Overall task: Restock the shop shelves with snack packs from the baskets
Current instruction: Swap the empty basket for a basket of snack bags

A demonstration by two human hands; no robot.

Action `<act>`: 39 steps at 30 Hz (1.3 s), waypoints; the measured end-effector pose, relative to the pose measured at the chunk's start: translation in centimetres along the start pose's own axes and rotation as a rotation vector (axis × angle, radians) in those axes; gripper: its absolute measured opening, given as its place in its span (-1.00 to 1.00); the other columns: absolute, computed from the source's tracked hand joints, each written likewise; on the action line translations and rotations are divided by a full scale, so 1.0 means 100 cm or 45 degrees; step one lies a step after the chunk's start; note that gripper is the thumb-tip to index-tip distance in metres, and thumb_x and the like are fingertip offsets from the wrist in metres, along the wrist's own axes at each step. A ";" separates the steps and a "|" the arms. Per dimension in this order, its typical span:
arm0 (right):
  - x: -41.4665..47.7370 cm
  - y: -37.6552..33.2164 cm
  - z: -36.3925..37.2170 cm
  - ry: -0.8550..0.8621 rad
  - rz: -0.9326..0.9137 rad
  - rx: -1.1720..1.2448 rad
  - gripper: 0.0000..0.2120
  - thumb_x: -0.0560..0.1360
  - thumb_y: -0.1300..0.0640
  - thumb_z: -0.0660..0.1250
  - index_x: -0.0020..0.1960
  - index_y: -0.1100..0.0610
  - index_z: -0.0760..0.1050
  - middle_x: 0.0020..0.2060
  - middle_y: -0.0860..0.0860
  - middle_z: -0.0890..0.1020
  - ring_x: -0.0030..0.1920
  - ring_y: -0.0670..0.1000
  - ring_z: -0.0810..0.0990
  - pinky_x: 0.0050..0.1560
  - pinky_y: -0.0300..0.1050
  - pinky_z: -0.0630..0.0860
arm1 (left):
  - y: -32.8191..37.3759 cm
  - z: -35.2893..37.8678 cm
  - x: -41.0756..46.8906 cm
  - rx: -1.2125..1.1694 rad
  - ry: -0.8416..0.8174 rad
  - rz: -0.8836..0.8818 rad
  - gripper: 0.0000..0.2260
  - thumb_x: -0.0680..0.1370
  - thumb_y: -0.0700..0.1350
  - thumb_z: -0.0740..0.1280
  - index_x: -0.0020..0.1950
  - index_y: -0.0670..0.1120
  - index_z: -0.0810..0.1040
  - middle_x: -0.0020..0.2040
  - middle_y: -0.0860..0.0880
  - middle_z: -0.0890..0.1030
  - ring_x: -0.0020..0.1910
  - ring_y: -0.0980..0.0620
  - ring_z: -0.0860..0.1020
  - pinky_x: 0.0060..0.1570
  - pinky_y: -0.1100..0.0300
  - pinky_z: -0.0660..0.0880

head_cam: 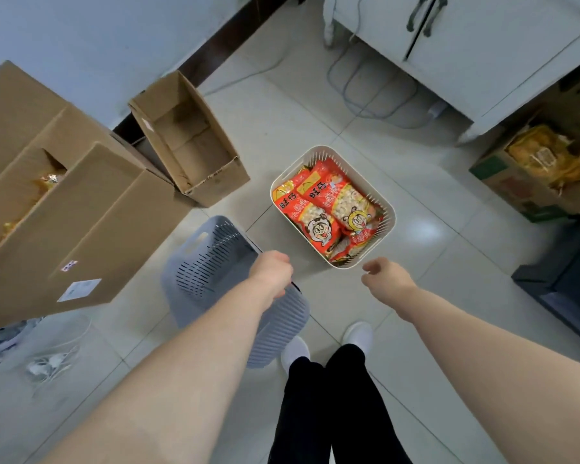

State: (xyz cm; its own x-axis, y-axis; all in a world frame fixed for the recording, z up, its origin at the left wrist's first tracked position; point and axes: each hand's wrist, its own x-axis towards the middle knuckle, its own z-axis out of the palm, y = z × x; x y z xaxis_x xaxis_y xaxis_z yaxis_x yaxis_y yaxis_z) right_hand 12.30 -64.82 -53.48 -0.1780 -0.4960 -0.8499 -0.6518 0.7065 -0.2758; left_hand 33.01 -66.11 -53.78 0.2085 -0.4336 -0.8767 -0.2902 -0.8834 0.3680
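A white slotted basket [387, 209] stands on the tiled floor ahead of me, filled with several red snack packs [322, 209] printed with cartoon faces. My left hand [271, 271] grips the rim of a grey slotted basket [211, 262], which is tilted and lifted off the floor; no packs show inside it. Just short of the white basket's near corner hovers my right hand [384, 277], its fingers loosely curled and holding nothing. My legs and white shoes are visible below.
A large cardboard box [64, 209] with golden packs stands at the left, an empty open carton [188, 139] behind it. At the right, a carton of yellow packs [543, 169] sits by a dark shelf base [563, 279]. A white cabinet [449, 45] and cables lie beyond.
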 end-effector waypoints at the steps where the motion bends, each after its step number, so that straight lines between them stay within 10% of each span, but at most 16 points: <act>1: 0.016 0.008 0.000 -0.003 0.022 0.017 -0.64 0.58 0.18 0.20 0.37 0.12 0.40 0.29 0.08 0.49 0.24 0.10 0.48 0.10 -0.13 0.41 | 0.006 0.012 0.011 0.049 0.003 0.030 -0.79 0.57 -0.29 0.24 -0.15 -0.01 0.51 0.15 -0.19 0.60 0.14 -0.16 0.59 0.16 -0.05 0.57; 9: 0.150 0.054 0.026 0.031 0.178 0.204 -0.54 0.58 0.18 0.22 0.47 0.16 0.27 0.35 0.14 0.44 0.31 0.18 0.44 0.15 -0.03 0.41 | 0.033 0.082 0.123 0.153 0.102 0.153 -0.81 0.60 -0.24 0.24 -0.19 -0.05 0.41 -0.21 0.02 0.47 0.00 -0.13 0.49 0.22 -0.08 0.52; 17: 0.250 0.067 0.078 0.102 0.230 0.457 -0.69 0.55 0.12 0.27 0.24 0.22 0.42 0.05 0.13 0.57 -0.04 0.15 0.52 -0.09 -0.06 0.45 | 0.023 0.109 0.219 0.297 0.150 0.238 -0.66 0.57 -0.22 0.27 0.36 -0.10 0.48 0.23 -0.11 0.55 0.19 -0.16 0.51 0.22 -0.09 0.52; 27: 0.312 0.085 0.094 0.025 0.480 0.650 -0.77 0.57 0.25 0.14 0.20 0.21 0.42 0.07 0.18 0.62 -0.03 0.20 0.65 -0.46 -0.19 0.33 | 0.026 0.127 0.264 0.502 0.544 0.447 -0.56 0.54 -0.28 0.26 0.43 -0.13 0.36 0.30 -0.13 0.53 0.26 -0.17 0.47 0.00 0.05 0.41; 34: 0.295 0.155 0.058 0.239 0.611 0.324 -0.65 0.55 0.32 0.14 0.32 0.34 0.28 0.10 0.25 0.50 0.10 0.24 0.51 0.06 0.09 0.49 | 0.029 0.130 0.275 0.783 0.556 0.394 -0.43 0.50 -0.25 0.33 0.48 -0.20 0.23 0.45 -0.16 0.32 0.41 -0.19 0.29 0.30 -0.06 0.35; 39: 0.279 0.178 0.043 0.577 0.502 0.532 -0.55 0.51 0.16 0.31 0.32 0.27 0.26 0.13 0.27 0.54 0.13 0.32 0.54 0.08 0.12 0.49 | 0.016 0.153 0.285 0.594 0.209 0.274 -0.76 0.59 -0.20 0.24 0.25 -0.13 0.38 -0.08 -0.11 0.54 -0.21 -0.06 0.53 -0.33 0.12 0.43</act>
State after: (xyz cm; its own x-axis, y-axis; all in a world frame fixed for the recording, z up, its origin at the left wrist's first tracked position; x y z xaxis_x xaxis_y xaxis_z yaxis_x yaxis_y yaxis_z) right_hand -1.12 -63.91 -84.05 -0.6882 -0.2613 -0.6769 -0.1568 0.9644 -0.2128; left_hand 24.19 -77.18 -82.90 0.2312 -0.6511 -0.7229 -0.7189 -0.6150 0.3240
